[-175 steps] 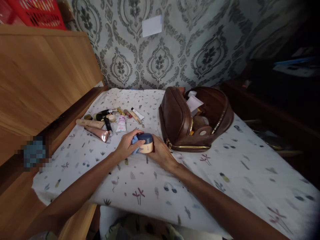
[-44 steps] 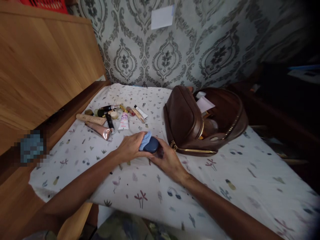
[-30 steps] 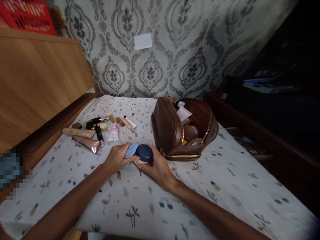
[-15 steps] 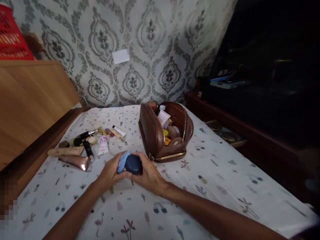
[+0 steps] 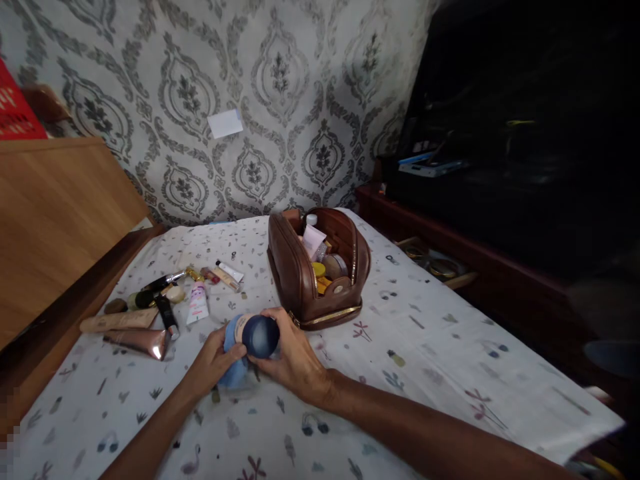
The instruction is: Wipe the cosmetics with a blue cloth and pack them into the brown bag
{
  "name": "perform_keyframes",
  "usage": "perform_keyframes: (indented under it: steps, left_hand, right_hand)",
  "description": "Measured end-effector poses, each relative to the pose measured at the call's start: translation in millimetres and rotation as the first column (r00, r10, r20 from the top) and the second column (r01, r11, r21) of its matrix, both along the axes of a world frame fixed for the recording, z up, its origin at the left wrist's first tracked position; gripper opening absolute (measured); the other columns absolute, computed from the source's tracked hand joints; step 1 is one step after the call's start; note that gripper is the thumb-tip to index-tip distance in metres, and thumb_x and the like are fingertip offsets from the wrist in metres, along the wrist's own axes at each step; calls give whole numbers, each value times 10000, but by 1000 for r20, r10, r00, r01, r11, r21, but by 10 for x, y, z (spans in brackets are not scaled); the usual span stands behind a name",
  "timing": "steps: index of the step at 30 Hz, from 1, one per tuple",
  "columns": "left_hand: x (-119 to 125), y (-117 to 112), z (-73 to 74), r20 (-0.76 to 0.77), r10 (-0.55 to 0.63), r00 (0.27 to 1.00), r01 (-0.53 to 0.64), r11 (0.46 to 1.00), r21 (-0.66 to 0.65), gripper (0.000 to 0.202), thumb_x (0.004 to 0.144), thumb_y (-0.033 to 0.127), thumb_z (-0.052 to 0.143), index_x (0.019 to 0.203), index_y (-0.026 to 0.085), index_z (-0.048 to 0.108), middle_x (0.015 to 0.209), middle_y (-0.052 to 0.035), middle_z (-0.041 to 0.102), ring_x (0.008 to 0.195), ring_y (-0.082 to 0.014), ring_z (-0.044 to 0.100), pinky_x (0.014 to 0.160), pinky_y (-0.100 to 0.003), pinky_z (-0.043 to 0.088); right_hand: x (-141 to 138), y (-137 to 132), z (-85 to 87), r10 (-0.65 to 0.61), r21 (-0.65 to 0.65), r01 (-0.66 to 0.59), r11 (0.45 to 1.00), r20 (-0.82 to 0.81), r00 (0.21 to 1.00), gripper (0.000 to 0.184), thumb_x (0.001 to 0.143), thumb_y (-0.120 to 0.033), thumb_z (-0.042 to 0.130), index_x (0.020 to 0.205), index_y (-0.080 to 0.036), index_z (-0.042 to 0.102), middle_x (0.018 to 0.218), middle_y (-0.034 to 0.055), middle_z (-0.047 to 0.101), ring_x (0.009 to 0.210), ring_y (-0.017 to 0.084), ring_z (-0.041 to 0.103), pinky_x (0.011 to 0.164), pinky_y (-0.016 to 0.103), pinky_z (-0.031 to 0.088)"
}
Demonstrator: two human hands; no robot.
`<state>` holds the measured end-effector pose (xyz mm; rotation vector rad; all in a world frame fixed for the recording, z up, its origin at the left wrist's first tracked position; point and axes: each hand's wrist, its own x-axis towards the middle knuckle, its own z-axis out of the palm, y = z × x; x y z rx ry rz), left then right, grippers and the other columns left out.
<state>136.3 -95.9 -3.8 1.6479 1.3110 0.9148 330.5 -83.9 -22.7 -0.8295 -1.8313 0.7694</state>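
Between my two hands is a small jar (image 5: 261, 336) with a dark blue lid and a pale band, tilted so the lid faces me. My right hand (image 5: 299, 363) grips it around the lid end. A light blue cloth (image 5: 233, 375) is bunched in my left hand (image 5: 211, 365), pressed against the jar's other end, with my thumb on the pale band. Just beyond my right hand, an unzipped brown toiletry bag (image 5: 293, 273) stands with a pink tube (image 5: 313, 241), a yellow-capped item and a round container (image 5: 335, 267) inside.
Cosmetics lie at the left, among them a rose-gold tube (image 5: 137, 342), a beige tube (image 5: 120, 321), a black tube (image 5: 167, 316) and a white-pink tube (image 5: 198, 301). A wooden panel (image 5: 60, 220) borders the left; a dark screen (image 5: 525, 133) rises at the right.
The jar has turned, so its pale band shows more. The cloth now hangs lower, below my left hand. The whole view has shifted slightly.
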Motion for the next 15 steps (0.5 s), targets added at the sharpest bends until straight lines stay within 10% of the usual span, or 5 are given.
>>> perform_keyframes:
  steps: [8,15]
  left_hand:
    - [32,3,67,-107,51,993,-50,999,18,528,801,655,580,605,181,456,560,41,361,557,-106,321,501,-223,304]
    - [41,-39,113,-245,135,960,-102,984,144,419,845,557,569,707,162,571,623,30,481,607,-128,426,599,-239,383]
  right_hand:
    - [17,17,47,-15,-21,16,1000,62,998,591,769,-206,755,1282,-232,463,1202,82,628,1130,250,639,976,401,530]
    - [9,44,24,-22,-52,26,998,75,997,588,767,-248,761,1285,-212,484,1219,115,627,1118,264,645,980,430,528]
